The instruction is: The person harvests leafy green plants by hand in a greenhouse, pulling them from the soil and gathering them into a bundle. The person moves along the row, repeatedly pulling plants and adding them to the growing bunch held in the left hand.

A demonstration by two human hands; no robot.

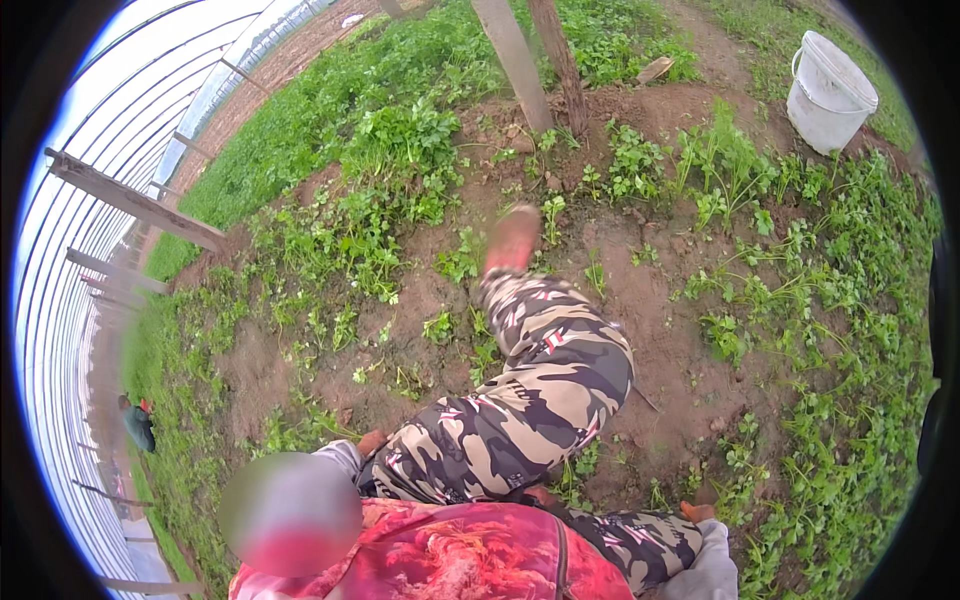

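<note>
My left hand (371, 442) shows only in part at the end of a grey sleeve, beside my bent leg in camouflage trousers (517, 397). Leafy green stems (319, 424) lie close to it; whether it holds them, I cannot tell. On the other side, my right hand (697, 512) is low among green leafy plants (739, 457), its fingers blurred and mostly hidden. A reddish shoe (513, 236) on my outstretched leg rests on brown soil with sparse seedlings around it.
A white plastic bucket (829, 97) stands at the upper right. Two posts (517, 67) rise from the soil ahead, with a pile of leafy greens (405, 142) to their left. Slanting posts (135, 199) and a hooped frame line the left. Another person (138, 426) bends over far left.
</note>
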